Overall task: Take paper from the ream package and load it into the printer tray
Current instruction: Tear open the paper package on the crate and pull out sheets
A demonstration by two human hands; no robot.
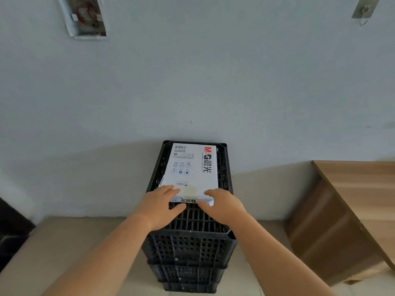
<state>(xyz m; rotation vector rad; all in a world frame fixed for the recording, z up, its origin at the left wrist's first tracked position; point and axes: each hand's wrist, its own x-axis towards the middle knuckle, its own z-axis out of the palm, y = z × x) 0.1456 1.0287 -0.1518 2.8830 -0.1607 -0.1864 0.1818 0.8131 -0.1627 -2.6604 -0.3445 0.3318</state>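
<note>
A white ream package [192, 167] with red and black printing lies flat on top of a stack of black plastic crates [190, 248], against the wall. My left hand [162, 206] rests on the package's near left corner, fingers on top and thumb at its front edge. My right hand [222, 206] holds the near right corner, fingers curled around the wrapper's end flap. The near end of the wrapper looks loosened, with a flap sticking out at the right. No printer or tray is in view.
A wooden desk [352, 189] with a side panel stands to the right of the crates. A dark object [10, 231] sits at the far left. The pale wall behind carries an open electrical box [85, 18] and a metal hook plate [365, 9]. The floor is beige.
</note>
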